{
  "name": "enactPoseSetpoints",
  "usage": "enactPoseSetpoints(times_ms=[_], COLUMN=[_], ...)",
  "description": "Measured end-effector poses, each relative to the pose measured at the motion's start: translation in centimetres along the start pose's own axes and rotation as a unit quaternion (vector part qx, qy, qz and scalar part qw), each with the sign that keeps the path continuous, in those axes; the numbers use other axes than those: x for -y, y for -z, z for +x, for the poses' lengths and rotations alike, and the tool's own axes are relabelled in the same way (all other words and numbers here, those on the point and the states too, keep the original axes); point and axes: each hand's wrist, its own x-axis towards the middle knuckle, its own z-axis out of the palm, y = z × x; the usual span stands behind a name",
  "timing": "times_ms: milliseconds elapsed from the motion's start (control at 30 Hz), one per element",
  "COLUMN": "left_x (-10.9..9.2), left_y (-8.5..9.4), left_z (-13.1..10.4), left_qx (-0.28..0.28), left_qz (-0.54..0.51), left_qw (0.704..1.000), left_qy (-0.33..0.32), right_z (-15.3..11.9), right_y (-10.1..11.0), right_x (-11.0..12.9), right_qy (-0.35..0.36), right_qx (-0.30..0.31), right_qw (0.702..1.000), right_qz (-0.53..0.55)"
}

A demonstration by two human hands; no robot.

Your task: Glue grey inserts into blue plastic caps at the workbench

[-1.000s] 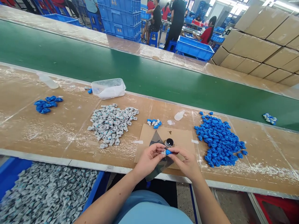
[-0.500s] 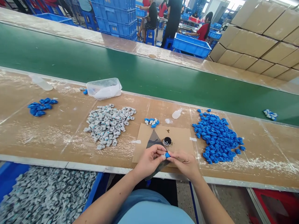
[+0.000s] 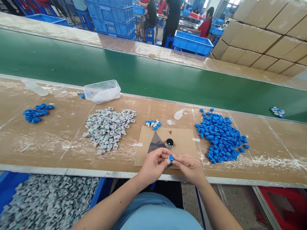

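Between my two hands, over the front edge of a cardboard sheet (image 3: 141, 156), is a small blue and grey piece (image 3: 171, 158). My left hand (image 3: 154, 164) pinches its grey side, and my right hand (image 3: 189, 166) pinches its blue side. Just beyond the fingers stands a small round jar with a black top (image 3: 169, 142), beside a dark triangular sheet (image 3: 155, 143) partly hidden by my left hand. A heap of grey pieces (image 3: 109, 127) lies to the left and a heap of blue pieces (image 3: 222, 135) to the right. Several joined blue and white pieces (image 3: 153, 124) lie behind the cardboard.
A clear plastic tub (image 3: 102, 91), a small bottle (image 3: 178, 114) and more blue pieces (image 3: 37, 112) are on the table. A green belt (image 3: 144, 76) runs behind. Grey pieces fill a blue bin (image 3: 102, 188) at the lower left. People and stacked cartons are beyond.
The view has shifted slightly, so most things sit a little further left. Both hands keep hold of the small piece in nearly the same pose.
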Motion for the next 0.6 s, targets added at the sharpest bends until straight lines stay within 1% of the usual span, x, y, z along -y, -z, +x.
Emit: enactPoseSetpoints(times_ms=[133, 267, 300, 367, 433, 467, 500, 533, 600], left_x=[0.1, 0.4, 0.4, 0.4, 0.2, 0.0, -0.2, -0.5, -1.1], left_y=[-0.3, -0.3, -0.3, 0.1, 1.1, 1.8, 2.6, 3.6, 5.5], left_z=[0.0, 0.2, 0.3, 0.4, 0.6, 0.7, 0.9, 1.2, 1.9], left_qx=[0.002, 0.001, 0.001, -0.003, -0.021, -0.037, -0.058, -0.083, -0.141], left_qz=[-0.042, -0.051, -0.043, -0.016, 0.015, 0.030, 0.045, 0.061, 0.092], left_qw=[0.999, 0.998, 0.999, 1.000, 1.000, 0.999, 0.997, 0.995, 0.986], left_qy=[0.021, 0.026, 0.024, 0.018, 0.016, 0.015, 0.014, 0.011, -0.004], right_z=[-0.8, -1.3, -1.3, -1.3, -1.4, -1.5, -1.8, -2.2, -3.1], right_y=[-0.4, -1.1, -1.3, -1.3, -0.3, 0.6, 1.8, 3.2, 6.1], right_x=[-0.4, -0.6, -0.6, -0.8, -1.3, -1.6, -2.1, -2.7, -3.9], right_qy=[-0.009, -0.022, -0.020, 0.003, 0.024, 0.027, 0.022, 0.008, -0.033], right_qx=[-0.037, -0.061, -0.063, -0.047, -0.026, -0.031, -0.052, -0.086, -0.156], right_qw=[0.999, 0.998, 0.998, 0.999, 0.997, 0.994, 0.988, 0.978, 0.944], right_qz=[0.029, 0.014, 0.006, -0.015, -0.062, -0.098, -0.142, -0.191, -0.289])
